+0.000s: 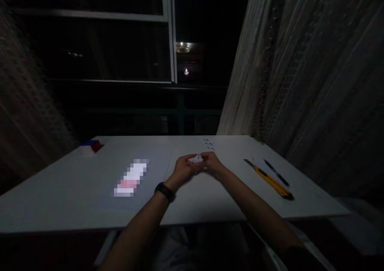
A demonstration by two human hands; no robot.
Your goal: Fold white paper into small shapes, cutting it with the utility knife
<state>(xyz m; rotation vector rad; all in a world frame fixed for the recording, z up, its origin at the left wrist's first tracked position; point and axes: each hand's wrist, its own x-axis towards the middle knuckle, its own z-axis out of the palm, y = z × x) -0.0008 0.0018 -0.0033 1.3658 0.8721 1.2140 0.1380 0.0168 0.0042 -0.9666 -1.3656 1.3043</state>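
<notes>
White piece [197, 158] is pinched between fingers [189, 156] of left hand [183, 168] and right hand [212, 162]; cutter [271, 180] lies on table [207, 201] near pen [276, 172].

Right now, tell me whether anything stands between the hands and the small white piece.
Nothing visible does: the left hand and right hand meet around the small white piece, holding it between them. The yellow knife and pen lie off to the right.

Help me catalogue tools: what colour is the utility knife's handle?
Yellow and black; the handle shows best in the head view.
</notes>
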